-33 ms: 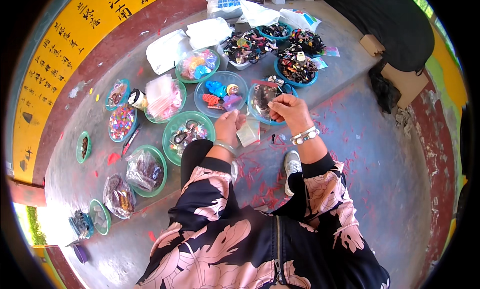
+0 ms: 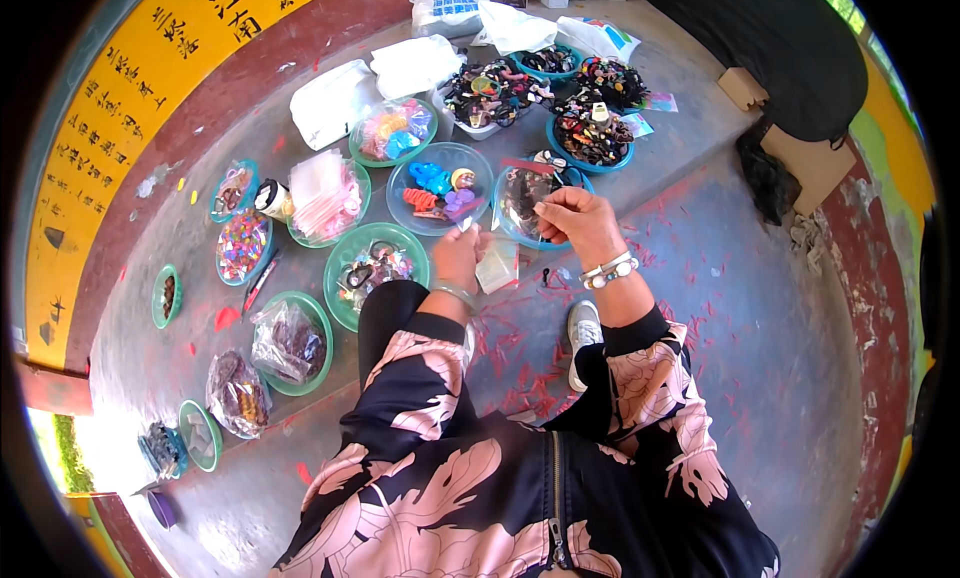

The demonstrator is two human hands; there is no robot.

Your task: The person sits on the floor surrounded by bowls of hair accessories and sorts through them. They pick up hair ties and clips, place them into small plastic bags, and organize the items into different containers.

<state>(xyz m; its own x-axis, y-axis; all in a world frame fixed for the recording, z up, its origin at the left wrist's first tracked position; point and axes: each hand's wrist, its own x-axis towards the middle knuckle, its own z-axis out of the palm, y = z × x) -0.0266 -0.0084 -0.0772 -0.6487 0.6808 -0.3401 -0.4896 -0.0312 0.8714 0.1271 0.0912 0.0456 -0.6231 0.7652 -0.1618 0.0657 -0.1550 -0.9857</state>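
A yellow wall panel (image 2: 85,208) with dark lettering curves round the upper left, and below it stretches a grey ledge (image 2: 685,68) crowded with bowls, the floor (image 2: 760,378) opening out at lower right with red scraps (image 2: 515,375) scattered across it. Out in front, both hands are up and busy! The left hand (image 2: 460,258) is curled closed, gripping a small clear bag (image 2: 497,268) that hangs at its inner side, between the two wrists. Across from it, the right hand (image 2: 580,223) has thumb and forefinger pressed together; what sits between the tips is too small to tell. That hand is in front of a blue bowl (image 2: 535,244) with dark pieces and clear wrapping in it. Just beyond the left hand, a clear bowl (image 2: 482,168) shows blue, red and purple pieces, and nearer the left forearm comes a green bowl (image 2: 334,278) of mixed small items. Look further left: pink packets (image 2: 330,200) stacked in another bowl, then bright multicoloured bits (image 2: 243,246). At the back lie white bags (image 2: 335,103), and down below, a pale shoe (image 2: 584,328) rests between the forearms.
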